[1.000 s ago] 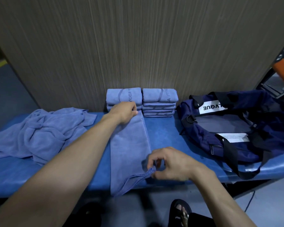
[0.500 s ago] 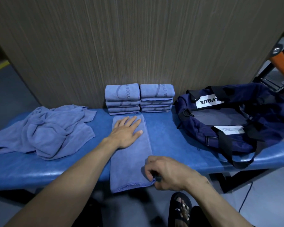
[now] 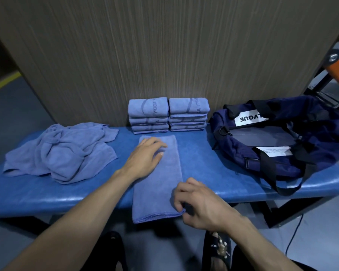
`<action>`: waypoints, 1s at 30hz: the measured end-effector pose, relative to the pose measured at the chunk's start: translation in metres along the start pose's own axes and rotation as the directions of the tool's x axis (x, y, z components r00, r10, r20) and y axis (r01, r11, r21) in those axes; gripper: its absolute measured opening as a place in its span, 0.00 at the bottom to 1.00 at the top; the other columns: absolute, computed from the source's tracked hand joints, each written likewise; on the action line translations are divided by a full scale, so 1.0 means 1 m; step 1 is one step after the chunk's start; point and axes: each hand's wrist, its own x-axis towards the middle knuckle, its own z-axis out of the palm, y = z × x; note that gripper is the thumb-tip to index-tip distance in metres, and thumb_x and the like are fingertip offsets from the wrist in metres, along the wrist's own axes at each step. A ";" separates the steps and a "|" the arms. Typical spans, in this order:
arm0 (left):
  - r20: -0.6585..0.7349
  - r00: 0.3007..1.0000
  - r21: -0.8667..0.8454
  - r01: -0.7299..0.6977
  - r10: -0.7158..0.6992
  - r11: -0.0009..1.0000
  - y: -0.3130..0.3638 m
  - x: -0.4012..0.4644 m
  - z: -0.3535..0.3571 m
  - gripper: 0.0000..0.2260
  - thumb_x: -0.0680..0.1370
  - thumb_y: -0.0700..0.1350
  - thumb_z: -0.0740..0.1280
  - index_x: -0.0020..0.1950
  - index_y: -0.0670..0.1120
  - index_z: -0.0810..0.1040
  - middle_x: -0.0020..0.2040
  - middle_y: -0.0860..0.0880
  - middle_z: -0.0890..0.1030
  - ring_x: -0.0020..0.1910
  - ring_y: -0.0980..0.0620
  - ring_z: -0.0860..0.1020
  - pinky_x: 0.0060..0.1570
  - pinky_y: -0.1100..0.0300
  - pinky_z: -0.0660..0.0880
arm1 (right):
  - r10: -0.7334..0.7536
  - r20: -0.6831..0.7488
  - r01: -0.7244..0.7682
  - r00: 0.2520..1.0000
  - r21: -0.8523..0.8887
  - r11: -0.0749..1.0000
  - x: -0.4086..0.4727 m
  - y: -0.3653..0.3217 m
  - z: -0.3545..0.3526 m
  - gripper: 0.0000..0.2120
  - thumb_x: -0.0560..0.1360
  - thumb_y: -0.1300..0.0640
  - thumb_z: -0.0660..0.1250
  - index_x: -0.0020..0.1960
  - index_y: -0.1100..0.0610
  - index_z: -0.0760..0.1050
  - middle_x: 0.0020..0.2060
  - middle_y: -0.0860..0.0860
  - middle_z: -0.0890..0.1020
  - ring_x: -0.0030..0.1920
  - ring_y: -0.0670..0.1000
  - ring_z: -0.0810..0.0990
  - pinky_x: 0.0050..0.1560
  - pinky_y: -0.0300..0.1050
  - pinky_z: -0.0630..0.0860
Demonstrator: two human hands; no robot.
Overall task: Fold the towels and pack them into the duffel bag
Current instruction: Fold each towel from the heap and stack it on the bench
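Head view: I'm seeing the left hand lying flat on the long towel while the right hand is pinching its near corner.

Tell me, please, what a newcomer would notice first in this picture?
First, the long folded blue-grey towel in the middle of the padded blue bench, with the left hand flat on its far end and the right hand pinching its near corner. Behind stand two stacks of folded towels; the open navy duffel bag lies right.

Left hand flat, fingers extended; right hand pinching.
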 end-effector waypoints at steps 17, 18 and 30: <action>0.104 0.983 0.106 -0.162 0.151 0.981 -0.005 -0.162 0.002 0.27 0.78 0.57 0.66 0.77 0.55 0.67 0.79 0.56 0.64 0.79 0.58 0.58 0.77 0.53 0.59 | 0.260 -0.095 -0.173 0.961 0.528 0.832 0.000 -0.022 -0.008 0.10 0.78 0.66 0.67 0.45 0.56 0.66 0.53 0.43 0.86 0.67 0.39 0.76 0.66 0.45 0.73; 0.037 0.989 0.073 -0.147 0.144 0.987 -0.005 -0.162 0.008 0.24 0.79 0.53 0.65 0.76 0.55 0.69 0.78 0.56 0.67 0.78 0.58 0.61 0.75 0.51 0.61 | 0.269 -0.092 -0.182 0.959 0.530 0.829 0.000 -0.022 -0.008 0.10 0.78 0.66 0.66 0.46 0.57 0.66 0.53 0.43 0.86 0.67 0.40 0.76 0.66 0.44 0.73; -0.014 0.998 -0.349 0.050 -0.059 0.936 -0.004 -0.153 -0.005 0.22 0.81 0.64 0.60 0.62 0.52 0.83 0.65 0.64 0.79 0.69 0.64 0.73 0.70 0.63 0.66 | 0.356 -0.091 -0.225 0.930 0.624 0.748 -0.005 -0.013 0.001 0.09 0.79 0.63 0.68 0.47 0.57 0.68 0.39 0.48 0.84 0.46 0.45 0.80 0.47 0.51 0.71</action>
